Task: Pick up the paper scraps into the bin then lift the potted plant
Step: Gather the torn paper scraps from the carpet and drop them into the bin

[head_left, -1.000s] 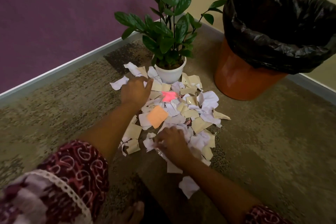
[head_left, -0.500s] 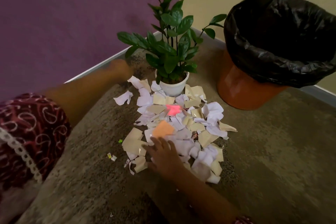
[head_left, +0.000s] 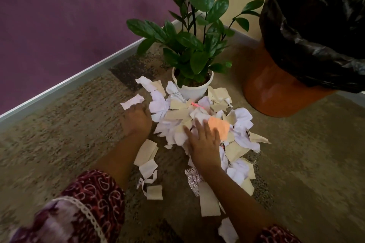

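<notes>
dim, soft light (blurred edges)

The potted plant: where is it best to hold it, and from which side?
Hold the white pot by its wall just under the rim, coming in low from both sides. It narrows downward, so the rim should stop slipping; the leaves spread wide above on thin stems and block the top.
</notes>
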`<state>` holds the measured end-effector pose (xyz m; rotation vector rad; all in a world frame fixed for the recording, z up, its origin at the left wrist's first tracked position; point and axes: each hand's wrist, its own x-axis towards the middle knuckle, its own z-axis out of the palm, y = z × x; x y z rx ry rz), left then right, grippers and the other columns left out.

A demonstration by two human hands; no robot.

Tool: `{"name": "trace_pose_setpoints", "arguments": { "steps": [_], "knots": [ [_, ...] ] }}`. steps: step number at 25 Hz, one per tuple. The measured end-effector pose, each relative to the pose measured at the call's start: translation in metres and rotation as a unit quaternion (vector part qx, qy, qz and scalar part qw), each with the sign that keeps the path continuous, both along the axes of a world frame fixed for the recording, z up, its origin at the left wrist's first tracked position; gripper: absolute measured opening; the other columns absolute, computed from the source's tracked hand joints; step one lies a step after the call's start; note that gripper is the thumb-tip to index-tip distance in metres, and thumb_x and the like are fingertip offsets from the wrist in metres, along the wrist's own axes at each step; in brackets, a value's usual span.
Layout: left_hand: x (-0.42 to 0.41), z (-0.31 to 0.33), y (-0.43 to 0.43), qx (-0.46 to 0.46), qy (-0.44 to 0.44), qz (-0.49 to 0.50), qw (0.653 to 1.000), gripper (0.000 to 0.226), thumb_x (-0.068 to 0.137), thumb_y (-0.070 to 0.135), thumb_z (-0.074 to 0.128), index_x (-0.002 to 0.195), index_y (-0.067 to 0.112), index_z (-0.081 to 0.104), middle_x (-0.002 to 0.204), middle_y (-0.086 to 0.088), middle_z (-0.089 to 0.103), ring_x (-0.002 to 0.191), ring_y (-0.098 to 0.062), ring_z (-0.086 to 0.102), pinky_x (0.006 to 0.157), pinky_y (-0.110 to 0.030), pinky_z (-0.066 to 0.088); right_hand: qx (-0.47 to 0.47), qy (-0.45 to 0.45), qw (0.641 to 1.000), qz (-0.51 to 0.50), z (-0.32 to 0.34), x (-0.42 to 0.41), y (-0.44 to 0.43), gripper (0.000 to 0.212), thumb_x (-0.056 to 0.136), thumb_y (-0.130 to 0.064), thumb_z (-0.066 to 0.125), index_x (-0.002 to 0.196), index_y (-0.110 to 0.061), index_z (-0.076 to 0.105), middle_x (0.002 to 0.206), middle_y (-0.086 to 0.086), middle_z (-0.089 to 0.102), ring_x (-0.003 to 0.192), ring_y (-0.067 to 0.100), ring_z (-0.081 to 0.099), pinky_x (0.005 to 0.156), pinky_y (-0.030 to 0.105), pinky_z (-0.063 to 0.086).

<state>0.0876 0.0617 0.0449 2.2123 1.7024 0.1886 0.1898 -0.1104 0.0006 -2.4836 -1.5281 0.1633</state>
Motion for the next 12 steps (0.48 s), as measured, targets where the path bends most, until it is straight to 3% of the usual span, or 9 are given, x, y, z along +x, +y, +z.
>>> {"name": "trace_pose_setpoints", "arguments": {
  "steps": [2,4,6,8,12],
  "knots": [
    [-0.003,-0.009,-0.004,0.0,0.025,0.003,1.0,0.043,0.101,0.032,0.036,0.13,0.005,0.054,0.133,-0.015,0.057,0.122,-0.03,0.054,0.104,-0.043,0.044,0.059,0.015,0.998,0.0,0.008,-0.019,0.003,0.041,0.096,-0.033,0.046,0.136,-0.027,0.047,0.152,0.01,0.037,0.143,0.033,0.029,0.113,0.059,0.023],
    [-0.007,-0.012,-0.004,0.004,0.017,0.011,1.0,0.042,0.101,0.029,0.036,0.128,0.003,0.054,0.132,-0.017,0.057,0.123,-0.031,0.052,0.104,-0.046,0.043,0.065,-0.007,0.99,0.126,0.005,-0.052,0.002,0.043,0.091,-0.041,0.047,0.132,-0.026,0.052,0.145,0.007,0.047,0.137,0.03,0.041,0.107,0.058,0.037],
    [-0.009,-0.013,-0.004,0.012,0.002,0.014,1.0,0.04,0.101,0.028,0.037,0.128,0.003,0.054,0.131,-0.016,0.057,0.123,-0.032,0.052,0.105,-0.047,0.041,0.029,-0.028,0.968,0.249,-0.007,-0.086,0.003,0.047,0.09,-0.05,0.046,0.133,-0.031,0.05,0.145,0.003,0.048,0.136,0.029,0.043,0.106,0.056,0.036],
    [-0.01,-0.013,-0.002,0.019,0.0,0.008,1.0,0.039,0.1,0.028,0.039,0.126,0.003,0.056,0.13,-0.016,0.058,0.122,-0.033,0.052,0.105,-0.049,0.04,-0.003,-0.037,0.95,0.31,-0.019,-0.106,0.009,0.047,0.091,-0.054,0.043,0.134,-0.037,0.047,0.147,0.0,0.045,0.138,0.03,0.04,0.107,0.057,0.033],
    [-0.011,-0.016,-0.003,0.027,-0.008,0.001,1.0,0.035,0.1,0.028,0.04,0.118,0.006,0.061,0.121,-0.015,0.063,0.115,-0.032,0.057,0.102,-0.049,0.043,-0.045,-0.077,0.945,0.315,-0.023,-0.101,0.027,0.041,0.096,-0.044,0.04,0.136,-0.036,0.044,0.15,0.0,0.041,0.143,0.03,0.031,0.109,0.062,0.025]
  ]
}}
